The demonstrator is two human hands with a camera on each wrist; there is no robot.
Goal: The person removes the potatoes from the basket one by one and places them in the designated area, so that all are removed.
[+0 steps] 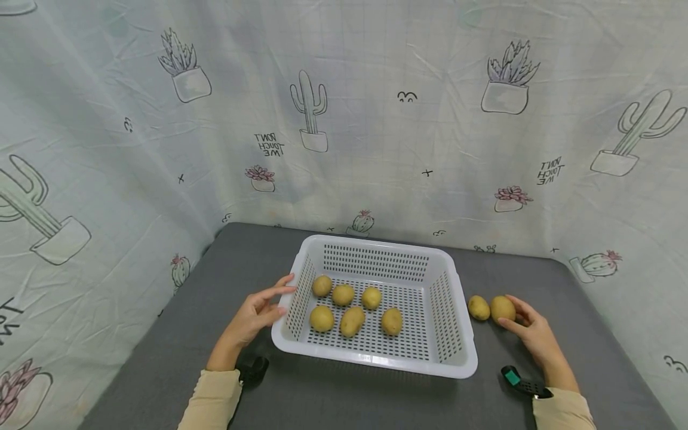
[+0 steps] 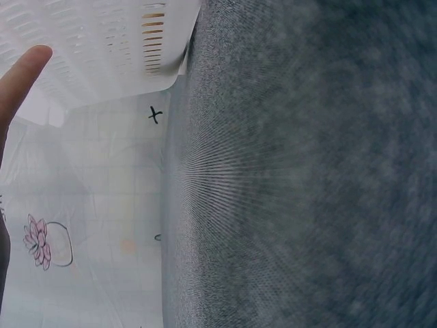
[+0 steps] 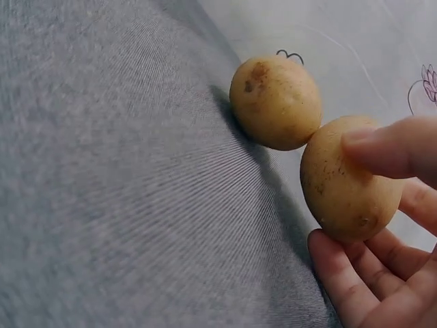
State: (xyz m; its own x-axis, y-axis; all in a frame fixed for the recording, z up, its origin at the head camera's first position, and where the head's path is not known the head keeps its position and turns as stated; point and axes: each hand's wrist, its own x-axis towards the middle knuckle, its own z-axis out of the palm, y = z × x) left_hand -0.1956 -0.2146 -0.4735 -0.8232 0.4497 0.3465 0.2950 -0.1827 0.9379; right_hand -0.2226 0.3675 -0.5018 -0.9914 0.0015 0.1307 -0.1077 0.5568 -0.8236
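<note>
We've got the R hand [image 1: 537, 334] pinching a round potato [image 1: 502, 310] btwn thumb & fingers, on the grey table [image 1: 322, 397] near the R side of the white perforated basket [image 1: 371, 359]. A neighbouring potato [image 1: 478, 307] is touching it or nearly so; a sideways lift could knock that one & roll it, b/c both are rounded. Too loose a pinch might let ours slip. L hand [image 1: 252, 316] has fingers spread at the basket's L rim; can't tell how firmly they press. A hard push could slide it & shift the six potatoes [image 1: 352, 321] inside.
</note>
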